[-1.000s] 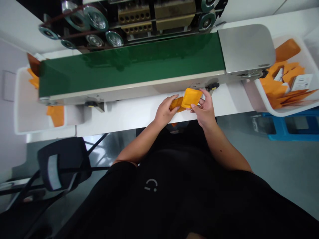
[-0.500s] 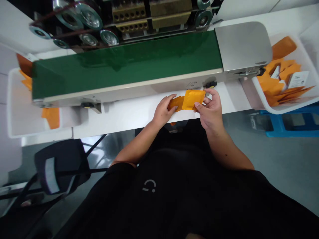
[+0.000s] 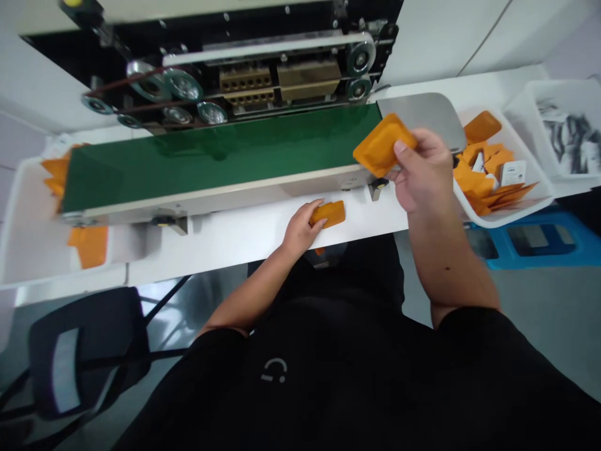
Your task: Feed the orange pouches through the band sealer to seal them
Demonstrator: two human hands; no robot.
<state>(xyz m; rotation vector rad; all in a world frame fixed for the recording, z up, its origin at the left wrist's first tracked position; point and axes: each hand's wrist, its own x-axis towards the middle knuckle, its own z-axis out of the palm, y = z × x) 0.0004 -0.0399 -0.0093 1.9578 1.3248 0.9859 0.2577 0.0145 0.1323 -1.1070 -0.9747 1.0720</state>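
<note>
My right hand [image 3: 425, 166] is raised at the right end of the green conveyor belt [image 3: 225, 156], pinching an orange packet [image 3: 384, 145] between thumb and fingers. The packet is tilted and looks padded. Lower down, on the white table [image 3: 225, 232], my left hand [image 3: 302, 227] is closed around more orange packets [image 3: 332, 214], apparently a small stack; how many is hidden. Behind the belt stands a sealing machine with rollers, thin bands and brass blocks [image 3: 307, 80].
A white bin [image 3: 521, 216] of orange packets stands at the right, and another bin [image 3: 23, 269] with orange packets at the left. Farther right, a bin [image 3: 530, 103] holds silvery-grey packs. A blue stool [image 3: 498, 254] and a black chair [image 3: 94, 369] are below table height.
My right hand has lifted one orange packet away from the left hand, up and to the right over the belt's end. My left hand keeps its packets by the table edge. The camera view has shifted.
</note>
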